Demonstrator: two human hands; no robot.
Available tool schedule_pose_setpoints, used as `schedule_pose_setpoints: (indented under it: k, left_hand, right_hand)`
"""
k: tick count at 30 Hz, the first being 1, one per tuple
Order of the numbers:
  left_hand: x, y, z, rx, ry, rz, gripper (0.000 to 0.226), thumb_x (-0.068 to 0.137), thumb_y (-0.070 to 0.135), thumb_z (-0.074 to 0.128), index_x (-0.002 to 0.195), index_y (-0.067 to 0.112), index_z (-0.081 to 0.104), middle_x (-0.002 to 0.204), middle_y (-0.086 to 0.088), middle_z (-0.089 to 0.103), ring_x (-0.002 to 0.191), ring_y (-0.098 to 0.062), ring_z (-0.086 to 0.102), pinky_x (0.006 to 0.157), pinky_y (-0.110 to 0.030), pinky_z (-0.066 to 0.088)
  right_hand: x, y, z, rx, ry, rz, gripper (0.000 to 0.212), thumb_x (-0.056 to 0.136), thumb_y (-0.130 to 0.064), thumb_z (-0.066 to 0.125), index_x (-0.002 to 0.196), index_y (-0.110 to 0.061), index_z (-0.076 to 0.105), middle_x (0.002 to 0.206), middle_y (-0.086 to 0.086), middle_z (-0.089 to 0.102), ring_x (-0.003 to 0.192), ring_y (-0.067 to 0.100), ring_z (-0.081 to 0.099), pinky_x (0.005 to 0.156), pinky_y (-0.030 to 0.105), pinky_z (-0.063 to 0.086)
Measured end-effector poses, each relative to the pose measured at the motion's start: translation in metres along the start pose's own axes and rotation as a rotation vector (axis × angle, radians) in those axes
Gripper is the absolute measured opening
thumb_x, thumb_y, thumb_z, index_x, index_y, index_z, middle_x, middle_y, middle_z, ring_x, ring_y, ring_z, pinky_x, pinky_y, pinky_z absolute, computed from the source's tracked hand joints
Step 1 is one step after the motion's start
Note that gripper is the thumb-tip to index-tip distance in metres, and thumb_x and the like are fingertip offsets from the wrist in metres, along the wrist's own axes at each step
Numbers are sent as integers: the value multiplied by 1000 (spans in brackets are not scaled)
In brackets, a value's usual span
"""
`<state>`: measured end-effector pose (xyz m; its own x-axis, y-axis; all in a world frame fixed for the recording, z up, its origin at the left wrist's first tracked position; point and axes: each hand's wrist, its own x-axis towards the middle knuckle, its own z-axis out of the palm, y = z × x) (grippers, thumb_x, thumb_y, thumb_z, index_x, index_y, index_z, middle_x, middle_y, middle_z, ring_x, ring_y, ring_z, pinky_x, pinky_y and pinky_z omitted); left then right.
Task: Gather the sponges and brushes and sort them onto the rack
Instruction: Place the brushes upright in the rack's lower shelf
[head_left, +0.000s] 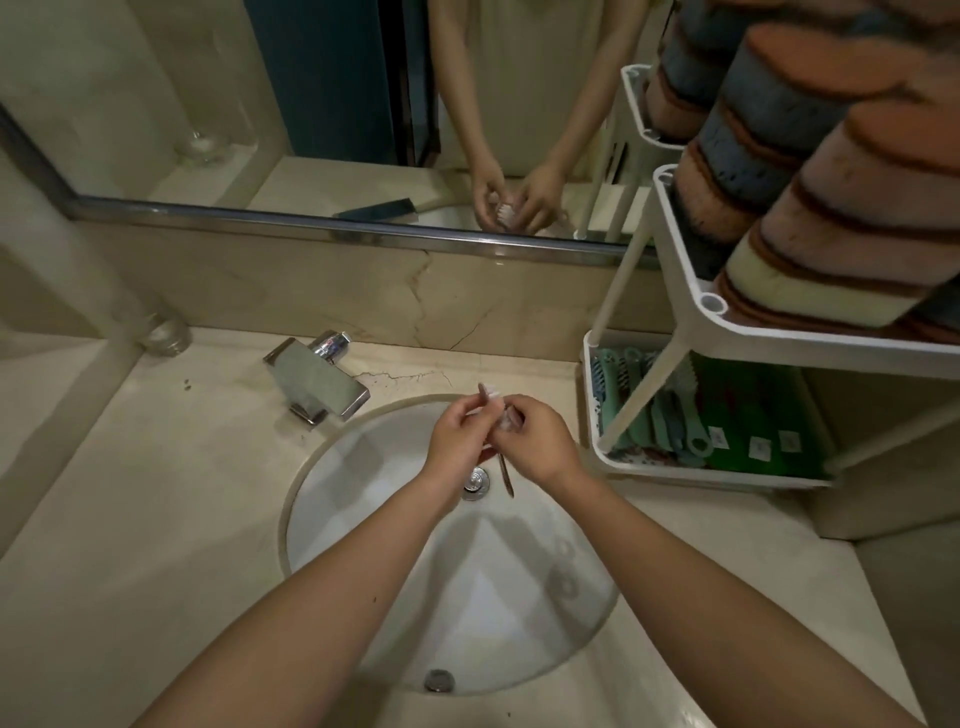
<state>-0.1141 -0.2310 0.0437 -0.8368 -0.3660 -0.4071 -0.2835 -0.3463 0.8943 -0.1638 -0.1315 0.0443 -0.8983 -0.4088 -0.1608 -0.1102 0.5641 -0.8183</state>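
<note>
Head view. Two bare forearms enter from the bottom edge and meet above the sink (363, 519). The left hand (460, 431) and right hand (540, 436) are pressed close, fingers of both curled and pinching one small brush (506, 480). Its thin handle juts below the hands toward the drain (475, 480), and its other tip shows above the left fingers. The hands hide most of the head; the mirror (260, 104) shows pale bristles between them.

One square chrome faucet (317, 382) stands on the countertop (130, 519) left of the hands, and one clear glass (166, 338) sits in the far left corner. A second metal fitting (439, 679) lies at the basin's near wall.

The white rack (675, 291) stands on the counter just right of the sink, with two tiers visible. The upper tier carries leaning stacks of sponges (831, 208), at least two stacks; the number of sponges cannot be told. The lower tier holds several teal brushes (670, 415) beside green pads (748, 400) bearing three white labels. A rack leg crosses in front of the brushes.
</note>
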Motion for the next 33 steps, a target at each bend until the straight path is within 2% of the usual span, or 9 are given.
schedule_pose_setpoints:
  k: [3, 6, 9, 13, 16, 19, 23, 28, 33]
  left_hand:
    - [-14, -6, 8, 76, 50, -12, 24, 95, 34, 55, 103, 14, 65, 92, -5, 71, 74, -9, 69, 57, -20, 51]
    - [-26, -15, 20, 156, 60, -78, 30, 98, 38, 47, 103, 12, 62, 86, -7, 69, 59, -14, 60, 49, -22, 43]
    - [-36, -26, 35, 196, 35, -135, 31, 98, 36, 44, 106, 9, 57, 79, -5, 65, 53, -14, 43, 47, -24, 33]
    - [-50, -33, 63, 228, -21, -186, 30, 97, 37, 42, 96, 11, 57, 76, -5, 67, 42, -11, 38, 40, -18, 26]
    - [-60, -38, 85, 254, -50, -190, 23, 92, 23, 37, 86, 10, 56, 71, -3, 61, 39, -10, 37, 38, -16, 22]
    - [-67, -43, 107, 284, -95, -161, 16, 85, 7, 32, 85, 7, 48, 67, -5, 47, 41, -11, 36, 38, -17, 21]
    - [-73, -44, 131, 309, -113, -108, 14, 92, 12, 35, 84, 11, 46, 65, -6, 45, 44, -13, 43, 39, -20, 30]
    - [-75, -42, 156, 254, -171, -99, 21, 102, 25, 39, 121, 17, 45, 72, -9, 56, 49, -16, 50, 47, -28, 45]
    - [-70, -37, 178, 251, -132, -53, 31, 103, 20, 36, 127, 5, 46, 79, -10, 54, 53, -16, 47, 47, -29, 39]
  right_hand:
    - [-25, 5, -9, 140, -59, -6, 29, 78, -20, 72, 105, -27, 64, 90, -12, 69, 80, 3, 65, 71, 21, 48]
    - [-47, 18, -20, 246, -67, 84, 48, 71, -20, 77, 111, -21, 49, 92, -4, 61, 74, 7, 60, 66, 17, 48]
    - [-64, 34, -37, 265, -52, 205, 45, 69, -27, 67, 103, -20, 39, 88, -2, 50, 68, 9, 48, 58, 22, 39]
    - [-82, 56, -64, 285, -3, 340, 33, 67, -31, 56, 91, -26, 35, 80, -1, 47, 63, 11, 44, 47, 22, 34]
    - [-92, 74, -81, 312, 43, 362, 26, 73, -30, 54, 94, -29, 38, 82, 2, 52, 67, 15, 51, 50, 27, 38]
    - [-97, 84, -96, 358, 129, 309, 20, 82, -28, 61, 97, -26, 48, 88, 3, 61, 71, 14, 62, 49, 23, 46]
    - [-98, 88, -116, 443, 266, 207, 5, 87, -24, 67, 91, -22, 65, 87, 0, 69, 74, 12, 68, 53, 18, 52]
    - [-97, 88, -147, 438, 314, 188, 20, 96, -38, 55, 109, -24, 64, 83, -1, 71, 55, 12, 66, 44, 19, 47]
    - [-88, 91, -162, 384, 320, 255, 26, 99, -43, 44, 118, -27, 50, 91, 5, 64, 56, 12, 51, 35, 17, 34]
